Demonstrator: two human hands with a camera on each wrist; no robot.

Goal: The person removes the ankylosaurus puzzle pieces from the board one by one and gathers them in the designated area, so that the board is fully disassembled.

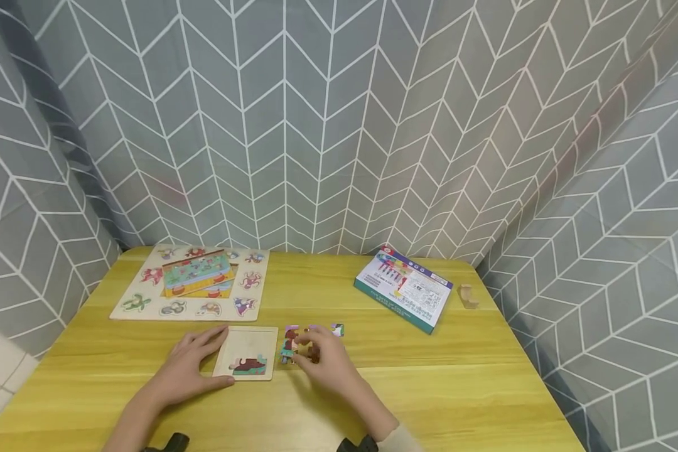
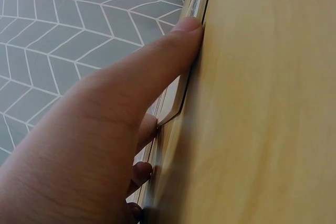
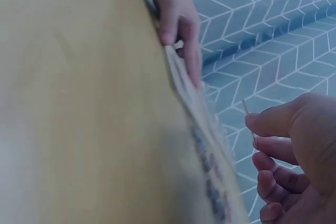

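Observation:
A small square wooden puzzle tray lies on the table, with several joined brown and green jigsaw pieces along its lower edge. My left hand grips the tray from the left, its thumb against the near edge and its index finger at the far left corner. Just right of the tray, my right hand is raised over loose colourful pieces and partly hides them. Between thumb and index finger it pinches a thin jigsaw piece, seen edge-on in the right wrist view; its picture cannot be made out.
A larger wooden board with animal figures lies behind the left hand, two colourful cards on it. At the back right are a printed box and a small wooden piece. A patterned curtain hangs behind the table.

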